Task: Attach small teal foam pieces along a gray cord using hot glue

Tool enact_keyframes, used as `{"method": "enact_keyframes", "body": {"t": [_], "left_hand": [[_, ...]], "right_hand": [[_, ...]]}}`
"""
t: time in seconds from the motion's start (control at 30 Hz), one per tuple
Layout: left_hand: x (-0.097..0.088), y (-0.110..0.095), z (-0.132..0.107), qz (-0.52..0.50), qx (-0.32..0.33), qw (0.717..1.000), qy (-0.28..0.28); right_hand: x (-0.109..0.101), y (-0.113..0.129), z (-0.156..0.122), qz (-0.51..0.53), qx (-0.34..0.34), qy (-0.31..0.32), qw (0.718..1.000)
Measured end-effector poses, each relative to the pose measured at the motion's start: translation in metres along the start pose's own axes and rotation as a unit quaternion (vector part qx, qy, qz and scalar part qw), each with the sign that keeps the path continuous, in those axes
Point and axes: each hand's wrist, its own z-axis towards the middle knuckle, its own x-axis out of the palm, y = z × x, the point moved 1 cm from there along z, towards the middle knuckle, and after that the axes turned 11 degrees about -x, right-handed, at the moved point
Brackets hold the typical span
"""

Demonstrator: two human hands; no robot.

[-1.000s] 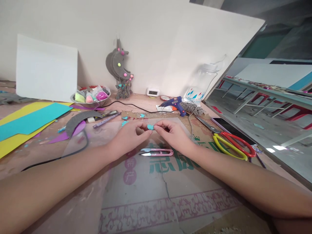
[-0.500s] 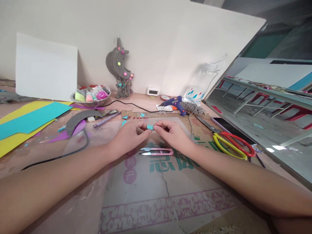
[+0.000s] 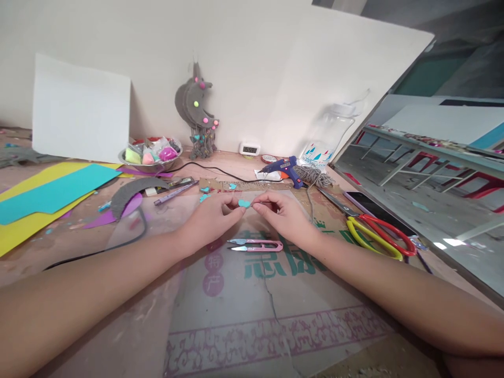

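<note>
Both my hands meet over the middle of the table, pinching a small turquoise felt piece (image 3: 244, 203) between their fingertips. My left hand (image 3: 210, 216) holds its left side and my right hand (image 3: 282, 214) holds its right side, fingers closed in a pinch. Pink thread snips (image 3: 255, 244) lie on the clear plastic sheet (image 3: 165, 220) just in front of my hands. A few more turquoise bits (image 3: 203, 190) lie just beyond my left hand.
Red and yellow scissors (image 3: 378, 236), a phone (image 3: 360, 202), a blue glue gun (image 3: 282, 169) and grey yarn (image 3: 315, 176) sit at the right. Yellow and turquoise felt sheets (image 3: 47, 197), a grey felt arc (image 3: 129, 191), a bowl of clay packets (image 3: 151, 155) and a grey moon ornament (image 3: 197, 113) stand left and behind.
My hands keep the same pinch on the turquoise piece. The view has shifted slightly to the left; nothing on the table has moved.
</note>
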Motion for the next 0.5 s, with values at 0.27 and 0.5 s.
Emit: {"method": "enact_keyframes", "body": {"t": [0.27,0.5], "left_hand": [[0.001,0.002,0.0046,0.039,0.056,0.998,-0.016],[0.0013,0.0028,0.0046,0.064,0.034,0.997,-0.006]], "right_hand": [[0.0016,-0.0041,-0.0008,0.043,0.018,0.016,0.999],[0.0045,-0.0083,-0.0015,0.072,0.024,0.043,0.996]]}}
